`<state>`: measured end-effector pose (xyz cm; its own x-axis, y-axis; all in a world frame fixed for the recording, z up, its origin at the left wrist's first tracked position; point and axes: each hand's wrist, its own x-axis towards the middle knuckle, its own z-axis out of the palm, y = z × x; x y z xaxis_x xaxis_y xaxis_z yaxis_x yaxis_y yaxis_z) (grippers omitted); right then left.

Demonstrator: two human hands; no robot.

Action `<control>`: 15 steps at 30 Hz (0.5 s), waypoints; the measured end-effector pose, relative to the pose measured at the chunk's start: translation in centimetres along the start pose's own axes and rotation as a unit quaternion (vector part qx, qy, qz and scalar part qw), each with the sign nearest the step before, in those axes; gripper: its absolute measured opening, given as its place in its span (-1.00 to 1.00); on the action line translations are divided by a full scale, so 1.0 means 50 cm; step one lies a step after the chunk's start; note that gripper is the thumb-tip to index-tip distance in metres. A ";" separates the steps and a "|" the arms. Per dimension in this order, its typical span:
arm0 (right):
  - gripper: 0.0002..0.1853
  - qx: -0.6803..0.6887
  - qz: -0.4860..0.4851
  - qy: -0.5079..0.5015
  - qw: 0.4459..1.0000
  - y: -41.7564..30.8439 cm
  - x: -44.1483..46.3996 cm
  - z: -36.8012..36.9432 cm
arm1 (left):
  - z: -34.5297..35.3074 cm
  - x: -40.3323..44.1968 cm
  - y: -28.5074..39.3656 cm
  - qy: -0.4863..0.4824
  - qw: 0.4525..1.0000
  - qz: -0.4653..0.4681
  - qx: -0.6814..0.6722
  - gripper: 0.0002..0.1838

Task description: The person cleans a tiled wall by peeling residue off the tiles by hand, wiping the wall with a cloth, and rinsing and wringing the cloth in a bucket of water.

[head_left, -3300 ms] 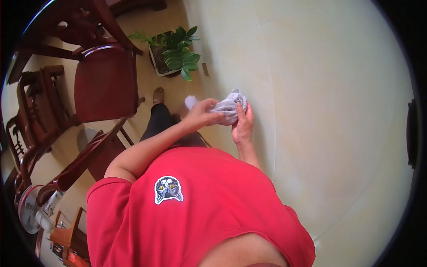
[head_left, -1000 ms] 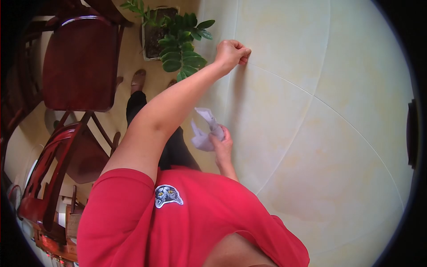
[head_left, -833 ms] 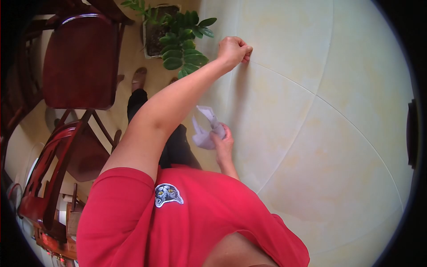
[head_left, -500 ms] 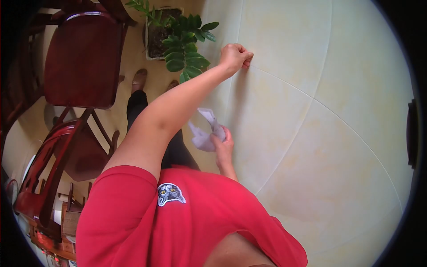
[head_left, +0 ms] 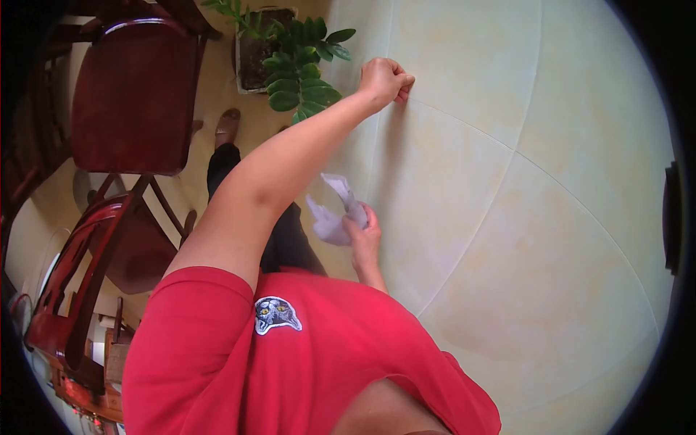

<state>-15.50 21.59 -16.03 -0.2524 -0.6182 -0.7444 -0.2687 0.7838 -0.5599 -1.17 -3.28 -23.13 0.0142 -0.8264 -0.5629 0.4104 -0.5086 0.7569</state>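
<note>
My left hand [head_left: 386, 80] reaches across to the pale tiled wall [head_left: 464, 239], its fingertips pinched together against the surface where a thin seam begins. Anything between those fingers is too small or hidden to make out. Lower down, close to the wall, my right hand [head_left: 367, 235] grips a crumpled, pale greyish-lilac cloth [head_left: 335, 226]. Two loose ends of the cloth stick out beyond the fingers. Part of my right forearm is hidden behind my red shirt [head_left: 326, 341].
A potted plant [head_left: 301, 83] with glossy green leaves stands on the floor beside the wall, near my left forearm. Dark red wooden chairs [head_left: 134, 101] are on the left. My shoe [head_left: 228, 125] shows below. A dark object [head_left: 673, 217] sits at the far right.
My left hand appears slightly higher in the view, still pinched at the wall, while the whole view has shifted a little. The right hand keeps its hold on the cloth.
</note>
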 end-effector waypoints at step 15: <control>-0.52 -0.006 -0.027 -0.017 0.999 -0.022 0.005 0.005 | -0.001 0.007 -0.011 0.024 0.997 0.025 0.067 -0.85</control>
<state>-15.03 20.61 -15.69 -0.2063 -0.6566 -0.7255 -0.2918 0.7490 -0.5949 -1.36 -3.28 -23.75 0.0772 -0.8399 -0.5372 0.2820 -0.4984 0.8198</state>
